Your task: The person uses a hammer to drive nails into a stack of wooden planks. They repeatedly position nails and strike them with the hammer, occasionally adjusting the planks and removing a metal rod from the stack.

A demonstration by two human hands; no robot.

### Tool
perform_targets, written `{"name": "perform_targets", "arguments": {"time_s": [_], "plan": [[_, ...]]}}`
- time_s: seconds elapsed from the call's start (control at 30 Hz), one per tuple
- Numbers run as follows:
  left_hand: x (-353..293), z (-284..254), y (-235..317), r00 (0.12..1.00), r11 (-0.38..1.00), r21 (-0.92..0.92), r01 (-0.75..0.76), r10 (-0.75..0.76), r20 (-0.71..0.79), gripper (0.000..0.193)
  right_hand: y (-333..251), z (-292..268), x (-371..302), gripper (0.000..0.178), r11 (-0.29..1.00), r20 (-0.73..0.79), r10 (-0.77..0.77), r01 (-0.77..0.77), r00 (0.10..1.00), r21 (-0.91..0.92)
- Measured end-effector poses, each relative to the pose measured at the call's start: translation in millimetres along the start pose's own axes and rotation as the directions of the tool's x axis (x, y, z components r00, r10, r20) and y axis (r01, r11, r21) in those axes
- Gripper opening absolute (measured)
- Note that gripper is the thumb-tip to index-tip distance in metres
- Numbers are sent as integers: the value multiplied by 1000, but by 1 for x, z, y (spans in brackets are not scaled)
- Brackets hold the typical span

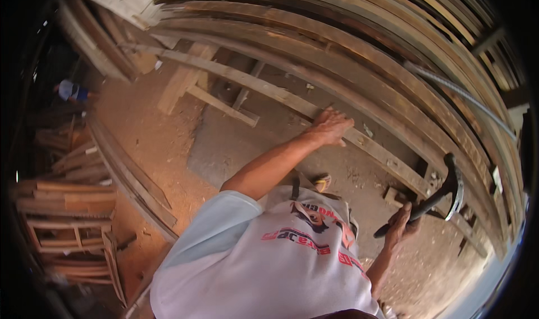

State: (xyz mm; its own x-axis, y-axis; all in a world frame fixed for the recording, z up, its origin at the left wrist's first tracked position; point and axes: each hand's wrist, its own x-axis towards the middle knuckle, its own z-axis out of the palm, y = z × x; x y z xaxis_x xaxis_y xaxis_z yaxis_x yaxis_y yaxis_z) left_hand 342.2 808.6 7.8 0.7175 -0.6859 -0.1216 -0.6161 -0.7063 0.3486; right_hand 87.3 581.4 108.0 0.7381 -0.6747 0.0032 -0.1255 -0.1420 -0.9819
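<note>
My left hand [330, 126] reaches over a long narrow wooden plank [258, 84], its fingers spread and slightly bent across the wood. I cannot tell how firmly it touches. The plank runs slantwise from upper left to lower right in front of me. In my right hand [400, 227] is a hammer [429, 207] with a dark handle, gripped partway along. Its dark head, with a shiny curved edge, points away to the right, near the plank's right end. My right fingers are wrapped round the handle.
Long stacked boards [348, 55] fill the far side and curve round to the right. A metal rod [460, 92] lies against them. Wooden pieces [224, 106] cross under the plank's left part. More timber [73, 201] is piled at left. Far left, another person [72, 90] is visible.
</note>
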Motion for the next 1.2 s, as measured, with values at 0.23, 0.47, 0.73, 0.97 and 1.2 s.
{"name": "perform_targets", "arguments": {"time_s": [0.23,0.47,0.73,0.97,1.2], "plan": [[-3,15,-6,1000,998,63,13,-14,12,68,41,46,1,48,990,318,136,-120,938,-71],[4,11,2,998,998,57,-16,20,-66,73,48,44,8,36,989,338,146,-140,930,-43],[2,5,-15,990,1000,4,-3,3,-140,79,41,-11,0,52,913,184,257,-176,949,-369],[7,4,-6,991,997,68,-26,35,-133,72,7,-38,-14,53,884,95,299,-238,949,-403],[1,1,-9,994,999,30,-19,22,-105,69,-31,-19,-2,46,779,-82,-603,607,794,157]]}}
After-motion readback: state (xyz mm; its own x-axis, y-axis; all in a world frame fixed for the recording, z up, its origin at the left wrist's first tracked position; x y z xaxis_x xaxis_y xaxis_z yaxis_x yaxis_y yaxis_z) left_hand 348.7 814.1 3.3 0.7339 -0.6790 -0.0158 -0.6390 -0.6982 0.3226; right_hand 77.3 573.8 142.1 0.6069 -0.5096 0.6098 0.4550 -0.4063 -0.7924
